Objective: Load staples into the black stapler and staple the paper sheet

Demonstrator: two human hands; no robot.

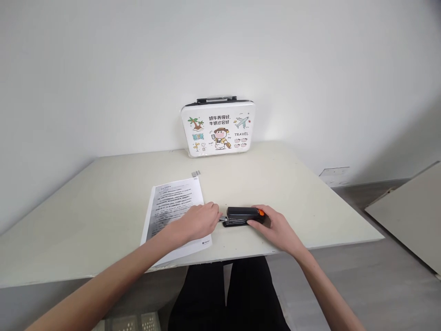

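Observation:
A black stapler (241,214) with an orange piece at its rear lies on the table near the front edge, its front end pointing left. My right hand (275,227) is closed around its rear end, thumb on the near side. At the front end, the closed fingers of my left hand (203,220) pinch a silvery metal part (223,219) that sticks out of the stapler; most of that part is hidden by the fingers. Beneath my left wrist lies a printed sheet of paper (172,202). Small grey strips of staples (195,174) rest by the sheet's top right corner.
A white case (218,126) with cartoon prints and a black handle leans upright against the wall at the back of the pale table (103,202). Tiny dark specks dot the tabletop around the stapler. At right stands a white panel (409,211).

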